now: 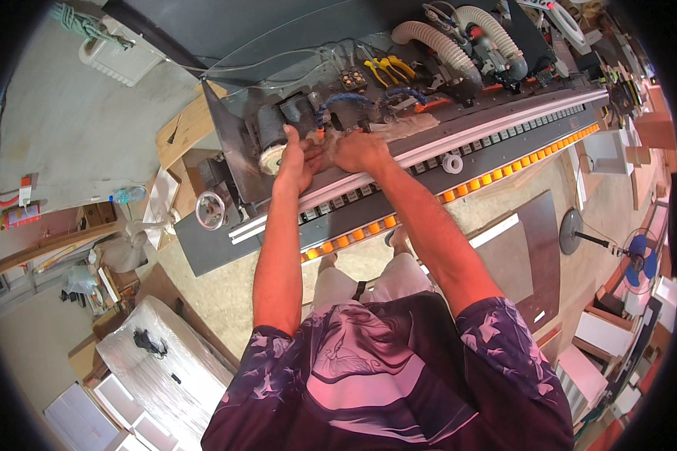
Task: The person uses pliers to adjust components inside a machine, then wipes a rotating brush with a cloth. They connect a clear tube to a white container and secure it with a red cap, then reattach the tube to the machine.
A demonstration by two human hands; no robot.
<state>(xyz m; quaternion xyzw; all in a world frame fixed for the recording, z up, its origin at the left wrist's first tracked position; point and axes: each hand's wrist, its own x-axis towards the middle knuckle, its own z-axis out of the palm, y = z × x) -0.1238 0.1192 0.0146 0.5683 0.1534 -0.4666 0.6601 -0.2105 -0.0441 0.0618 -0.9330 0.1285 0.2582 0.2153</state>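
Both my arms reach into the open workings of a long dark machine (241,143). My left hand (299,161) has its thumb raised and its fingers stretched toward the right, beside a dark cylindrical motor (270,129) with a pale round end. To its right, my right hand (361,152) is closed with curled fingers over dusty parts; what it grips, if anything, is hidden. Behind the hands runs a blue coiled hose (344,98). Yellow-handled pliers (376,73) lie farther back, near a small block with round buttons (351,79).
Ribbed hoses (438,43) rise at the machine's back right. Along its front run a pale metal rail (444,148) and a row of orange rollers (489,179); a white ring (452,163) rests between. A fan (639,261) stands right, a plastic-wrapped stack (165,361) behind left.
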